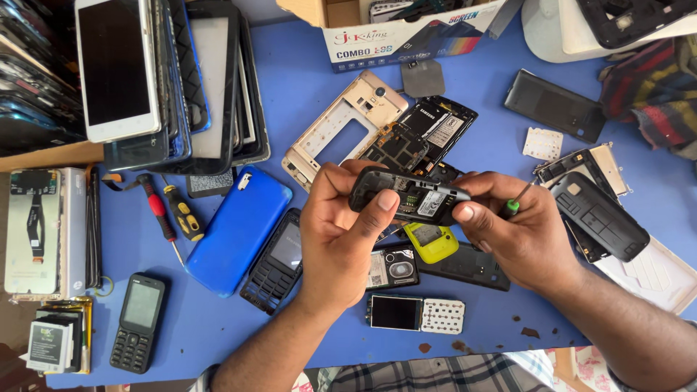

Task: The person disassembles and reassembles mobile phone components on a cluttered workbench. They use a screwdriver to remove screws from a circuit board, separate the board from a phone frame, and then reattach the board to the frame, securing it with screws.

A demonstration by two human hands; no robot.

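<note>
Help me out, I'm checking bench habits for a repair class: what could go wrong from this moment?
The open phone body is pinched only at its ends by the left hand and right hand, above loose parts; it might slip onto the yellow piece. The right hand also holds a green-handled tool, whose tip could scratch the phone. Small parts crowd the blue table's near edge and could get knocked off.

Both forearms up from the lower edge, bare, angled inward. Left hand (335, 231) curled, thumb across the front, fingers wrapped behind. Right hand (517, 229) facing it, thumb pressed forward, fingers folded tight, knuckles upward, wrists level.
</note>
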